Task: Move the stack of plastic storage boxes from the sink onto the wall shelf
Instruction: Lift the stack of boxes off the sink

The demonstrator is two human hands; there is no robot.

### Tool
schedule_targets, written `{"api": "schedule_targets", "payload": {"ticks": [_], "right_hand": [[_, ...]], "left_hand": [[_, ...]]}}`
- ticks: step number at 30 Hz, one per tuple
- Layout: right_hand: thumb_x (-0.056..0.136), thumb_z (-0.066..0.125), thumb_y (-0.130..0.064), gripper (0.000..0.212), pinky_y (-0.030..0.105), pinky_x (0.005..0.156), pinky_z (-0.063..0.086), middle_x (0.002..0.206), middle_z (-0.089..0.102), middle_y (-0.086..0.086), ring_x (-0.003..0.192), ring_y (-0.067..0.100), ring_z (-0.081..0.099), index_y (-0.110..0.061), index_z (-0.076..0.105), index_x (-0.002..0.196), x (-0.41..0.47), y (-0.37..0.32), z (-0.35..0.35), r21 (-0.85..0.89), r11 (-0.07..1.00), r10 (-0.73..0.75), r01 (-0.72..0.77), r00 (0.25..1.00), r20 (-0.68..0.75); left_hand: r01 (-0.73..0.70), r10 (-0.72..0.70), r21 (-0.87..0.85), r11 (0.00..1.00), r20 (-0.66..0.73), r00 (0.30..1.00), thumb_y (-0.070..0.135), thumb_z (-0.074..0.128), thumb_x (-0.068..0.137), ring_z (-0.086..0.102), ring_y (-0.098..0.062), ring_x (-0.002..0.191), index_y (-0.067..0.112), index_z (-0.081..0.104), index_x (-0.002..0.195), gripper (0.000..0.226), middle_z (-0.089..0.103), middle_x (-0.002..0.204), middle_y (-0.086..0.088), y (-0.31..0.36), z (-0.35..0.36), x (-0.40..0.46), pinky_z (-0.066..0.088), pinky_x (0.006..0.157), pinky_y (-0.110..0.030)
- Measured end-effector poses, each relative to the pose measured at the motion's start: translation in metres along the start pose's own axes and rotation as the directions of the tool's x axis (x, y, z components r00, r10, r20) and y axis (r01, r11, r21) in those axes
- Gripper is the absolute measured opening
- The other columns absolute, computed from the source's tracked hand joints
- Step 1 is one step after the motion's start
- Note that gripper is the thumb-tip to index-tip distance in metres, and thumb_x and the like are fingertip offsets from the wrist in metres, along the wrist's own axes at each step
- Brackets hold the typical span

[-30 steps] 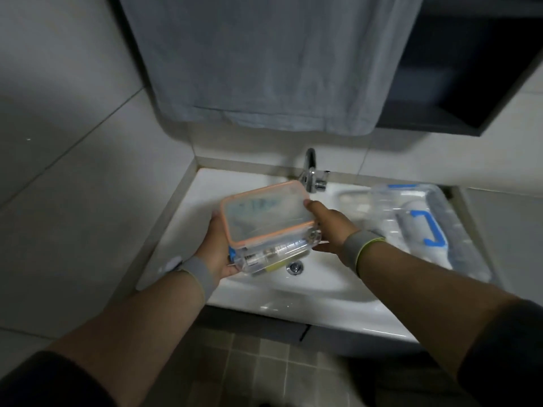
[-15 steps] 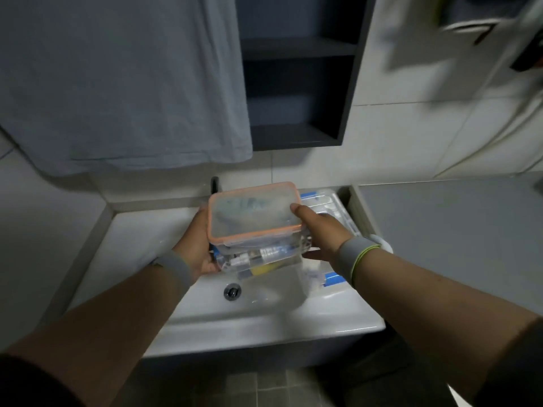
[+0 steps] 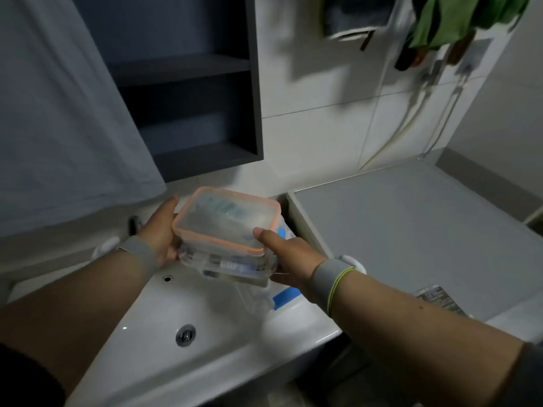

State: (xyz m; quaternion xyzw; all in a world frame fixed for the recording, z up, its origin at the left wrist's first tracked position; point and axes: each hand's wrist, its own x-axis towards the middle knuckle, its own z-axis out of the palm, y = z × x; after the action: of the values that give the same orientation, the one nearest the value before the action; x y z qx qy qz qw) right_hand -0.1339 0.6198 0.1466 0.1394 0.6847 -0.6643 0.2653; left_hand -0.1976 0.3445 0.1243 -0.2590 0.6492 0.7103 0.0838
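Observation:
A stack of clear plastic storage boxes (image 3: 227, 235), the top one with an orange-rimmed lid, hangs in the air above the right part of the white sink (image 3: 147, 342). My left hand (image 3: 161, 230) grips the stack's left end and my right hand (image 3: 283, 255) holds its right end, thumb on the lid. Small items show through the clear walls. The dark wall shelf (image 3: 202, 154) is above and behind the stack, with two open compartments in view.
A grey cloth (image 3: 64, 113) hangs left of the shelf. A clear lidded box with blue clips (image 3: 286, 295) lies on the sink's right side under the stack. A grey flat-topped appliance (image 3: 411, 230) stands at the right. Hoses and hanging clothes are on the back wall.
The view has swung right and up, bringing the shelf nearer. Both hands have carried the stack rightward and a little higher over the sink.

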Motion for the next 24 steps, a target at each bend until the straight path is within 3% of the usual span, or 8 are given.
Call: {"api": "schedule_targets", "payload": {"ticks": [4,8,10,13,15,17,22,24], "right_hand": [[0.050,0.082,-0.075,0.106,0.047,0.105,0.061,0.127,0.076,0.014,0.114,0.032,0.075,-0.012,0.067,0.133,0.004,0.008,0.012,0.054,0.999,0.009,-0.001,0.991,-0.135],[0.066,0.082,-0.072,0.088,0.046,0.111,0.056,0.129,0.077,0.011,0.118,0.030,0.073,-0.016,0.066,0.132,0.008,0.012,0.035,0.165,0.986,0.040,-0.004,0.976,-0.216],[0.075,0.081,-0.068,0.081,0.044,0.111,0.056,0.127,0.078,0.010,0.118,0.029,0.074,-0.015,0.064,0.136,0.005,0.014,0.038,0.213,0.977,0.040,0.012,0.971,-0.237],[0.075,0.082,-0.067,0.081,0.045,0.110,0.058,0.126,0.078,0.018,0.120,0.037,0.074,-0.012,0.067,0.132,0.001,0.018,0.047,0.274,0.962,0.067,0.019,0.951,-0.302],[0.071,0.082,-0.071,0.091,0.048,0.112,0.056,0.131,0.074,0.023,0.123,0.043,0.071,-0.012,0.064,0.137,-0.001,0.021,0.055,0.313,0.950,0.093,0.019,0.937,-0.337],[0.064,0.081,-0.075,0.102,0.046,0.111,0.057,0.131,0.075,0.017,0.121,0.036,0.073,-0.012,0.060,0.142,-0.002,0.024,0.058,0.321,0.947,0.092,0.030,0.929,-0.359],[0.051,0.077,-0.086,0.129,0.045,0.109,0.058,0.138,0.070,0.016,0.117,0.032,0.074,-0.013,0.049,0.153,-0.006,0.025,0.055,0.248,0.968,0.070,0.028,0.924,-0.376],[0.047,0.069,-0.089,0.127,0.046,0.105,0.060,0.131,0.072,0.018,0.113,0.032,0.075,-0.013,0.054,0.147,-0.008,0.025,0.054,0.185,0.983,0.071,0.002,0.918,-0.389]], "left_hand": [[-0.006,-0.012,0.144,0.990,0.125,0.992,0.079,0.037,0.086,0.076,-0.030,0.067,0.021,0.087,0.078,0.076,0.080,0.084,-0.015,0.012,0.011,0.042,0.058,0.065,-0.032],[-0.004,-0.044,0.197,0.980,0.238,0.970,0.075,0.035,0.089,0.068,-0.040,0.101,0.019,0.087,0.088,0.076,0.072,0.117,-0.023,0.022,0.024,0.072,0.052,0.085,-0.042],[-0.020,-0.035,0.194,0.981,0.277,0.960,0.074,0.036,0.089,0.065,-0.041,0.102,0.016,0.085,0.091,0.076,0.068,0.120,-0.026,0.026,0.033,0.080,0.052,0.086,-0.042],[-0.048,-0.013,0.186,0.981,0.314,0.949,0.074,0.042,0.085,0.066,-0.048,0.111,0.009,0.083,0.105,0.080,0.069,0.124,-0.030,0.030,0.044,0.092,0.050,0.103,-0.048],[-0.068,-0.023,0.231,0.971,0.371,0.928,0.078,0.043,0.081,0.072,-0.041,0.085,0.016,0.086,0.092,0.076,0.076,0.097,-0.023,0.033,0.053,0.098,0.060,0.079,-0.040],[-0.059,-0.052,0.242,0.968,0.429,0.902,0.080,0.044,0.078,0.066,-0.027,0.059,0.022,0.084,0.076,0.070,0.071,0.072,-0.009,0.031,0.061,0.104,0.052,0.055,-0.027],[-0.026,-0.118,0.271,0.962,0.502,0.857,0.081,0.053,0.072,0.057,-0.029,0.060,0.023,0.079,0.082,0.064,0.060,0.078,-0.011,0.028,0.069,0.108,0.043,0.056,-0.030],[-0.009,-0.137,0.275,0.961,0.507,0.851,0.079,0.053,0.075,0.066,-0.038,0.089,0.020,0.082,0.099,0.070,0.069,0.103,-0.021,0.025,0.067,0.108,0.052,0.080,-0.041]]}}
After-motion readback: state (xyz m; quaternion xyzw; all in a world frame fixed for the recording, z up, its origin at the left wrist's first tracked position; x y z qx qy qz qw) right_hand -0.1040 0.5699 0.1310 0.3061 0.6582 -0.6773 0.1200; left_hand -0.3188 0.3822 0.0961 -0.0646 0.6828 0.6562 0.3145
